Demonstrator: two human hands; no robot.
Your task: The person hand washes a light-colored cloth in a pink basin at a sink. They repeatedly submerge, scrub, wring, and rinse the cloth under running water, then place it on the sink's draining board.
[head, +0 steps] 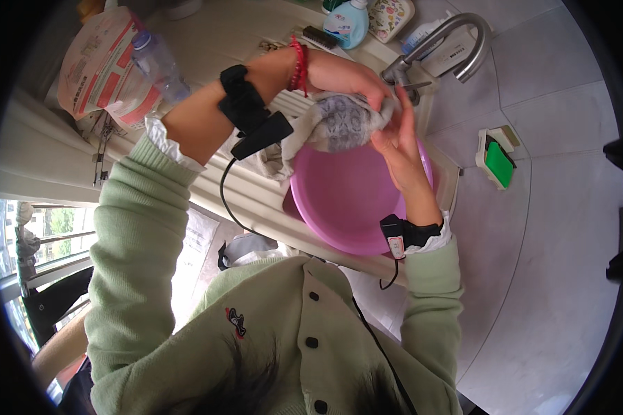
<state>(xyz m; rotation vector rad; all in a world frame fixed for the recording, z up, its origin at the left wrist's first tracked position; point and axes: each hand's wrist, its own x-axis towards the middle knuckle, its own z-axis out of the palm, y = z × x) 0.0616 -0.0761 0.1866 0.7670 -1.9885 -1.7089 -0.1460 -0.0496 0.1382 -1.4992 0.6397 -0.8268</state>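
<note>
A grey-white cloth (337,122) with a faint purple-grey pattern is bunched between my two hands over a pink plastic basin (348,202). My left hand (348,78), with red bracelets at the wrist, grips its upper edge from above, the fingers partly hidden. At the cloth's right end, my right hand (402,140) holds it between thumb and fingers. The cloth's other part trails left onto the ribbed washboard of the sink (223,181). The basin sits in the sink bowl, below the metal faucet (436,41).
Behind my hands stand a blue detergent bottle (347,25) and a scrubbing brush (320,37). A clear plastic bottle (158,65) and a large pouch (104,67) are at upper left. A green-faced holder (499,164) is on the tiled wall at right. Cables hang from both wristbands.
</note>
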